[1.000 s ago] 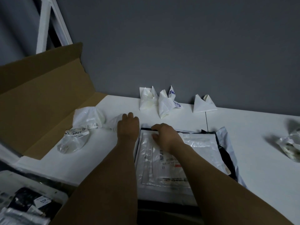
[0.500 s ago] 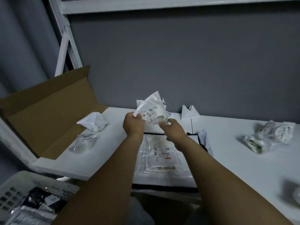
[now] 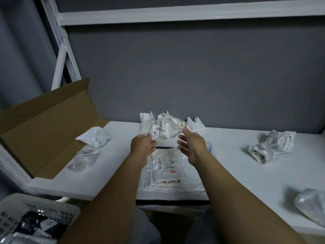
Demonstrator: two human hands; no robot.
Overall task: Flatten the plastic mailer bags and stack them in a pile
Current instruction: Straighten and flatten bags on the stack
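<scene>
The left hand [image 3: 143, 147] pinches a crumpled white plastic mailer bag [image 3: 165, 130] above the flat pile of mailers [image 3: 167, 170] on the white worktop [image 3: 237, 166]; the right hand [image 3: 192, 147], splayed, merely touches its edge. The slick film may slip, landing crumpled and skewing the pile.

Raised crumpled bag [image 3: 165, 128] — label ending "9-99", barcodes unreadable. Left near bag [image 3: 84, 160] — "402" on label.

Crumpled bag [image 3: 165, 128] held up over flat pile [image 3: 167, 170] on bench [image 3: 237, 171]. Left hand [image 3: 142, 146] grips lower-left corner, right hand [image 3: 192, 147] touches right end, grip unclear tbh. Loose bags [image 3: 94, 139] lying both sides of pile, box [image 3: 44, 131] at bench's left end.
</scene>
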